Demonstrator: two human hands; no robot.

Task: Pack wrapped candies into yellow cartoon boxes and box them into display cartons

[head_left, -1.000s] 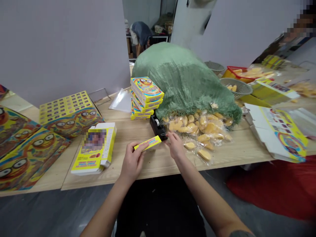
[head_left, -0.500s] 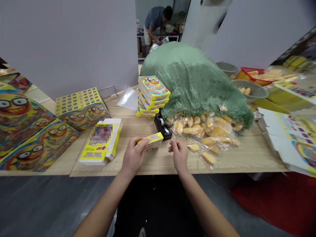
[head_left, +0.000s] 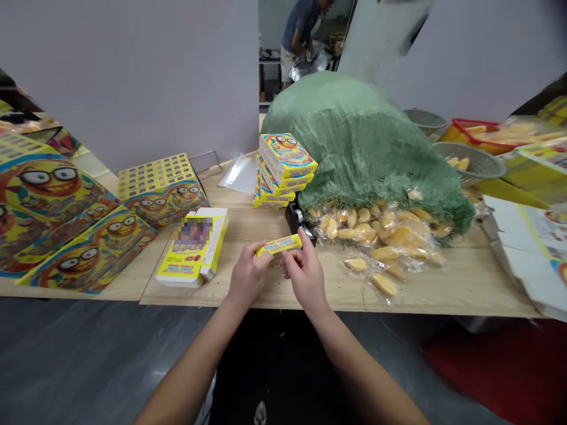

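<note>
My left hand (head_left: pixel 248 274) is closed around the left end of a small yellow carton (head_left: pixel 279 244), held tilted above the table's front part. At the carton's right end is my right hand (head_left: pixel 306 276), its fingers bent against the near side and one digit up along the end. Whether these fingers also pinch a strip of tape is too small to tell. Just behind the hands stands a black tape dispenser (head_left: pixel 293 217), partly covered by the right hand. A stack of several closed yellow cartons (head_left: pixel 286 159) rises behind it. An unfilled-looking flat yellow carton (head_left: pixel 190 248) lies to the left.
Wrapped yellow pieces (head_left: pixel 394 236) spill from a green sack (head_left: pixel 349 130) on the right. Large display boxes (head_left: pixel 88 236) stand left. Grey baskets (head_left: pixel 473 171), a red crate (head_left: pixel 456 133) and white-backed cardboard (head_left: pixel 509 242) are at the right. A person (head_left: pixel 299 35) bends over in the background.
My right hand has moved left from beside the dispenser onto the carton's right end. My left hand keeps hold of the carton. The whole view has shifted slightly.
</note>
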